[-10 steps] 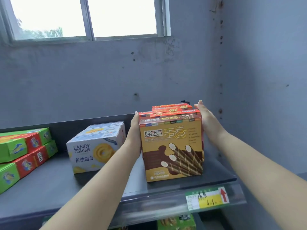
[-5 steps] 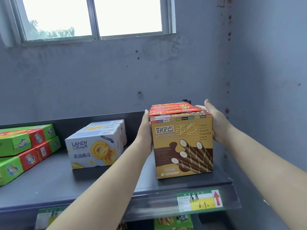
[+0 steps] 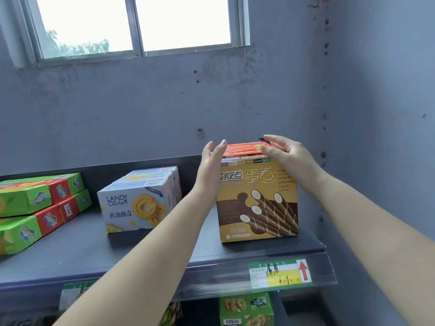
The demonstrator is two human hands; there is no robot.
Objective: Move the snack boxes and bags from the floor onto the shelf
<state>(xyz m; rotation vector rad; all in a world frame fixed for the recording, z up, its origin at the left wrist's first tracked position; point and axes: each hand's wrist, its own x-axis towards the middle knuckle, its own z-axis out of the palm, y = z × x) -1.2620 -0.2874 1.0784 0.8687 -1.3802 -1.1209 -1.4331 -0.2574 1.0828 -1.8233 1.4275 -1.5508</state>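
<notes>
Leftmost, stacked green-and-red cardboard boxes (image 3: pixel 40 208) and white butter-cookie boxes (image 3: pixel 138 201) line the dark grey metal shelf (image 3: pixel 117 250). My left hand (image 3: pixel 209 170) lies flat on the side of the brown-and-gold egg-roll boxes (image 3: pixel 257 198), and my right hand (image 3: pixel 287 156) rests loosely curled on top, neither clasping, squaring them, I judge. Behind are a stained grey wall (image 3: pixel 141 109) and a window (image 3: pixel 136 24).

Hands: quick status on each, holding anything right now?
Left hand: open, flat against the left side of the egg roll boxes, not gripping.
Right hand: open, fingers resting on the boxes' top right.
</notes>
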